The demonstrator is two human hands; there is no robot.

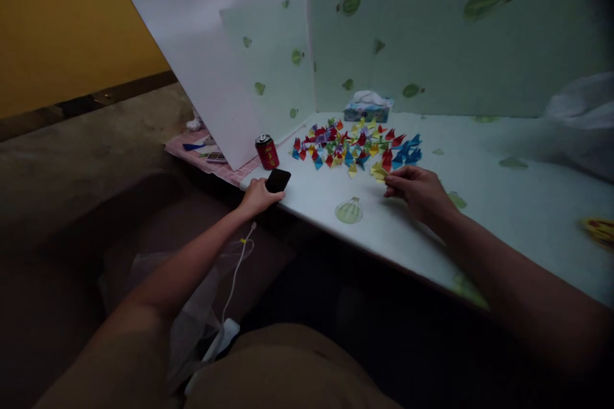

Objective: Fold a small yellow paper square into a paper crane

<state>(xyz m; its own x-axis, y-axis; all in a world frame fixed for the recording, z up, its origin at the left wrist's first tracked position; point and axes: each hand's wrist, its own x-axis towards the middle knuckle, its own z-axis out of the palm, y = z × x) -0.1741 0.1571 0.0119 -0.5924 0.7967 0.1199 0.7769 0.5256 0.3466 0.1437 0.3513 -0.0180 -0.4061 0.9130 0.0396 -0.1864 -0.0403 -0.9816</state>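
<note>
My left hand (258, 197) is closed around a dark smartphone (278, 181) at the table's front left edge. Over the table, the fingers of my right hand (415, 188) are pinched on a yellow origami crane (379, 170). This crane is at the near edge of a cluster of folded paper cranes (336, 140) in red, blue, yellow, purple and green. Several blue cranes (409, 151) stand together on the cluster's right side. A red drink can (267, 152) stands upright just beyond the phone.
Behind the cranes is a tissue box (367, 110) against the patterned wall. A white plastic bag (582, 121) lies at the right, and a yellow item (598, 230) at the right edge. A white panel (215, 64) rises at left. Below the table hangs a white cable (235, 275).
</note>
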